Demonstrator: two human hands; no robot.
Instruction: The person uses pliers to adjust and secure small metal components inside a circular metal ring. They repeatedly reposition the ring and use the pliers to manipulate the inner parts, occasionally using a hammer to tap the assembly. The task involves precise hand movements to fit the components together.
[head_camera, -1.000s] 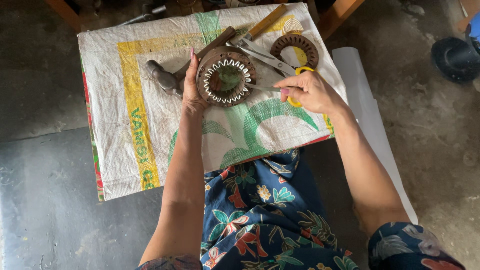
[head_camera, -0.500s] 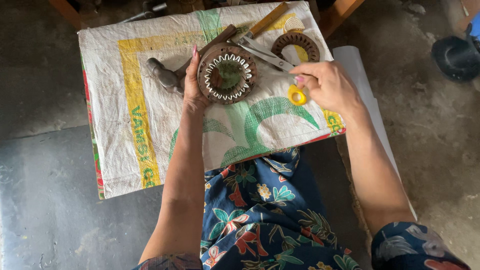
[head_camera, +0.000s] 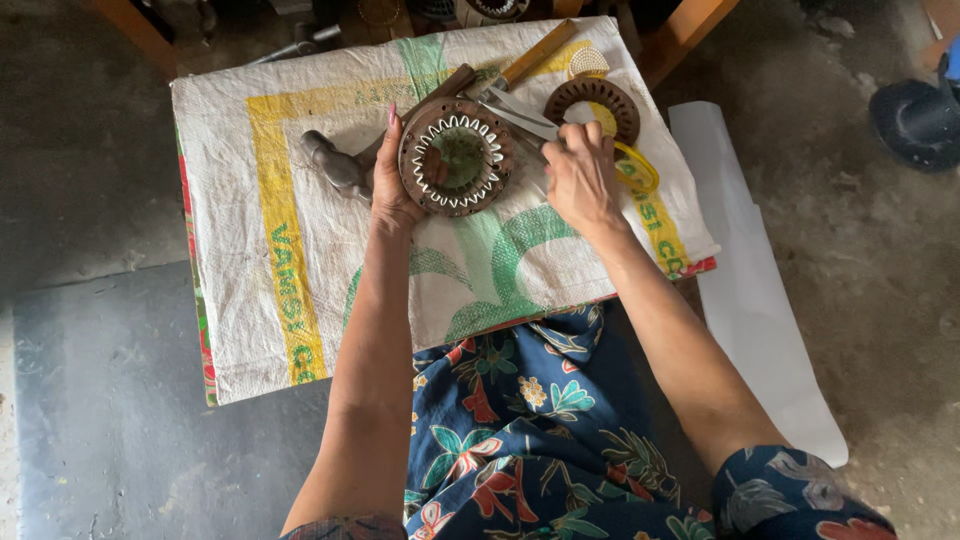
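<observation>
Your left hand (head_camera: 392, 185) has its grip spread against the left rim of the round rusty stator ring (head_camera: 457, 156), fingers pointing up along its edge and the palm steadying it. Your right hand (head_camera: 580, 180) sits just right of that ring, its fingers curled down over the metal scissors (head_camera: 520, 112); you cannot tell from here whether they are actually pinched on the blades or only resting there. The ring itself lies flat on the surface, which is covered by a white woven sack (head_camera: 300, 270) with yellow and green print. Just left of the ring, touching your left hand's side, lies a dull grey hammer head (head_camera: 335, 165). Up and right of the ring is a second, smaller toothed ring (head_camera: 598, 96), a wooden handle (head_camera: 535, 55) above it, and a yellow tape roll (head_camera: 640, 170) beside your right hand.
</observation>
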